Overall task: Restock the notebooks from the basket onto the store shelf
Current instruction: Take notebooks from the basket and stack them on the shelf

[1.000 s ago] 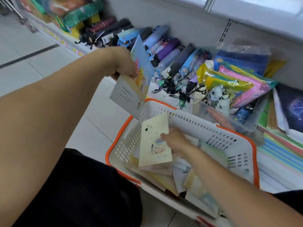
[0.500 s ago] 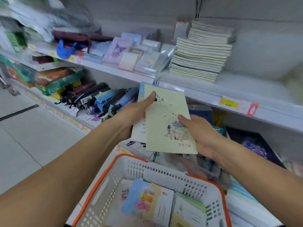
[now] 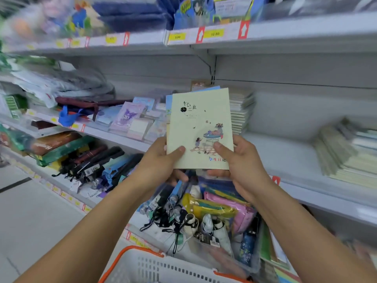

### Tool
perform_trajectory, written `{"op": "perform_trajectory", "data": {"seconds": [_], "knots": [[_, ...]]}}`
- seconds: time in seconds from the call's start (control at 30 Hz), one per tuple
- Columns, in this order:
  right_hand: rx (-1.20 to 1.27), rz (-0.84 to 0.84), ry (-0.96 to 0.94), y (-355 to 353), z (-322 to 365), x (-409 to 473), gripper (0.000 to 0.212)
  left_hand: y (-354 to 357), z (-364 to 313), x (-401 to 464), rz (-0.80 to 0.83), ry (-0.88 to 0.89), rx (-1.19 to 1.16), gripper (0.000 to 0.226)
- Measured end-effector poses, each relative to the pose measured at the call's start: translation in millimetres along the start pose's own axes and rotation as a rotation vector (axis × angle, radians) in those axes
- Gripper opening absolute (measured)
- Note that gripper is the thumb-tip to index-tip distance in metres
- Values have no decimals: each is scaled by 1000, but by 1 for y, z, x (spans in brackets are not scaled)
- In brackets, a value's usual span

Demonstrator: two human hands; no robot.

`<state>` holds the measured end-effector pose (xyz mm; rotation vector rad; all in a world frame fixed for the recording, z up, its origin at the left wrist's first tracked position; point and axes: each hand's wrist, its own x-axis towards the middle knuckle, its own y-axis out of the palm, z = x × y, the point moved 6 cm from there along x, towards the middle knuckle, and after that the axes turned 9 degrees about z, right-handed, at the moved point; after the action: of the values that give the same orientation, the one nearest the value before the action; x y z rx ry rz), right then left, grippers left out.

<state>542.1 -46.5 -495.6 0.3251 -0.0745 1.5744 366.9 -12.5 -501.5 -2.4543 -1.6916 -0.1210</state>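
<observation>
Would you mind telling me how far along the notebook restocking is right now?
Done: stacks of notebooks already sit on the middle shelf, though who put them there is not shown. In hand: the left hand and right hand hold a pale green notebook upright, with a blue-edged one behind it, in front of that shelf. Left: shelving these; only the basket rim shows, so what remains inside is hidden.

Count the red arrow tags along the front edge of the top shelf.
4 that show clearly: first red arrow tag at left, second, third, fourth at right. The far left of the top shelf is blurred, so more may be hidden.
</observation>
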Motion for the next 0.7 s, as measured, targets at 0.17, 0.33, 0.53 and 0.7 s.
{"op": "perform_trajectory", "data": {"seconds": [0.17,0.33,0.53,0.7], "knots": [[63,-27,-109,-18,38,25,26,13,-41,53,-24,52,-98,16],[98,2,-150,-32,67,56,37,23,-68,118,18,-17,-164,19],[-22,-350,-58,-82,88,132,32,27,-87,175,-65,-4,-283,5],[-303,-317,113,-105,83,181,26,18,-78,137,-146,154,-17,19]]}}
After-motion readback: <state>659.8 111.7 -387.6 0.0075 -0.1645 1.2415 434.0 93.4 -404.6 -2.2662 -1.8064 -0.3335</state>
